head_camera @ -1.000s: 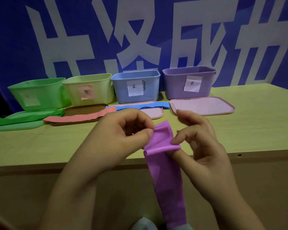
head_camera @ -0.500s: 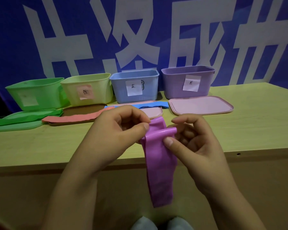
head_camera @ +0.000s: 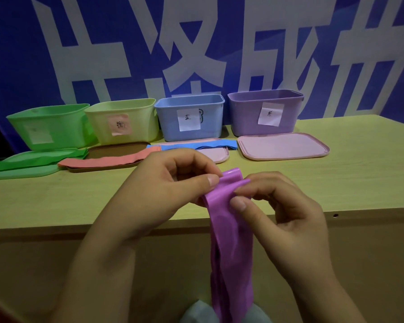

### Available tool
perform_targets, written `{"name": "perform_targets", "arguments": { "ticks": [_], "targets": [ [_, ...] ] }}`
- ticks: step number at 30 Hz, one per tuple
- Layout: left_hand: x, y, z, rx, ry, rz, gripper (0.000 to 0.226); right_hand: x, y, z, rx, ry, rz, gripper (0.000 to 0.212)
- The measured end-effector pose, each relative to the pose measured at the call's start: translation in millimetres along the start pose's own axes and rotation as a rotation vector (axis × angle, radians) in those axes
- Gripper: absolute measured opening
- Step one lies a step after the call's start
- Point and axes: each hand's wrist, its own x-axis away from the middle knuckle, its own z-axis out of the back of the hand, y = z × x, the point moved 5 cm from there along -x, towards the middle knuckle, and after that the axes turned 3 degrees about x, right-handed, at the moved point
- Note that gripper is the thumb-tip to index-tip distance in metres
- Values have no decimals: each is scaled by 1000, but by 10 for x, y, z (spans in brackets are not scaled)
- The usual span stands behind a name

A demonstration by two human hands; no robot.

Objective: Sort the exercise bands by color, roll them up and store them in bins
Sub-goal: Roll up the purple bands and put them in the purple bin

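A purple exercise band (head_camera: 229, 234) hangs down in front of the table edge, its top end curled over. My left hand (head_camera: 163, 190) pinches that top end from the left with thumb and fingers. My right hand (head_camera: 280, 213) pinches it from the right. Along the back of the table stand a green bin (head_camera: 54, 124), a pale yellow bin (head_camera: 126, 122), a blue bin (head_camera: 189, 117) and a purple bin (head_camera: 264, 113), each with a paper label. A green band (head_camera: 33, 160), a pink band (head_camera: 107, 160) and a blue band (head_camera: 196, 145) lie flat before the bins.
Lids lie in front of the bins: a green lid (head_camera: 21, 171), a brown lid (head_camera: 117, 150), a pink lid (head_camera: 215, 155) and a larger pink lid (head_camera: 282, 146). The wooden table (head_camera: 359, 164) has a front edge just under my hands. A blue banner hangs behind.
Both hands have turned the purple band's top end over into a small curl, and the band's hanging tail has shifted up and down below the table edge.
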Motion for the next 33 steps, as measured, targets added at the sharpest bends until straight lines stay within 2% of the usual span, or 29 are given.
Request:
{"name": "perform_targets", "arguments": {
  "ticks": [1,5,8,11,16,21,25,28,33],
  "targets": [
    [1,-5,-16,-4,0,5,16,10,12,-8,-9,37,-28,8],
    [4,-47,-63,-19,26,8,19,59,127,-27,-159,208,-215,36],
    [12,-63,-82,-20,45,-7,19,79,140,-33,-259,259,-261,29],
    [27,-58,-98,-6,44,-28,21,85,151,-42,-252,280,-257,34],
    [52,-43,-104,5,27,-62,24,78,101,-41,-193,265,-161,29],
    [67,-38,-111,-22,-34,-101,9,90,80,-37,-132,257,-101,31],
    [55,-83,-88,-44,-57,-105,19,60,69,-49,-41,205,-64,33],
    [59,-98,-62,-63,-61,-110,20,12,105,-13,22,122,-60,20],
    [103,-63,-62,-133,-114,-142,18,-73,209,45,-68,-153,-230,21]
  ]
}}
